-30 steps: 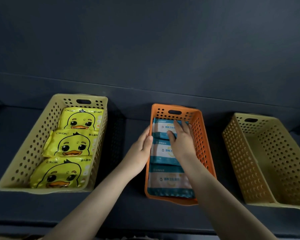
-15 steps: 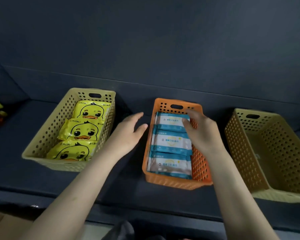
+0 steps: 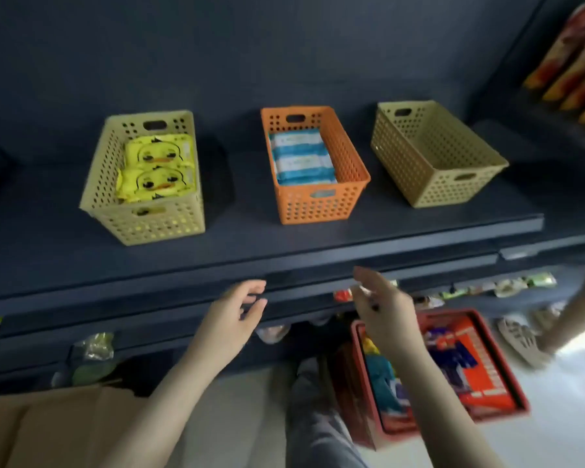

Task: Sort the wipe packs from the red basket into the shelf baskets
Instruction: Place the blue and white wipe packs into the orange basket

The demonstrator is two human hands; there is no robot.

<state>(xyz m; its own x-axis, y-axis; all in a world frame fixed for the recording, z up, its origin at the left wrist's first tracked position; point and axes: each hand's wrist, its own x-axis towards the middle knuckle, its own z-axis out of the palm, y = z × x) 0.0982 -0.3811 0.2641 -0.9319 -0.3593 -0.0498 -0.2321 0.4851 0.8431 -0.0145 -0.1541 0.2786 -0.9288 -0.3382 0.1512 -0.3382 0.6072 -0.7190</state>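
- The left hand (image 3: pixel 237 309) and right hand (image 3: pixel 382 305) hang loosely open in front of the shelf (image 3: pixel 352 238) edge, holding nothing.
- The red basket (image 3: pixel 507 369) of wipe packs (image 3: pixel 466 359) sits low at near right.

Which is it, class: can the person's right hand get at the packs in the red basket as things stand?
Probably yes. The right hand, open and apparently empty, hangs above the red basket. The basket's top is open, with the packs showing, and nothing appears to lie between them.
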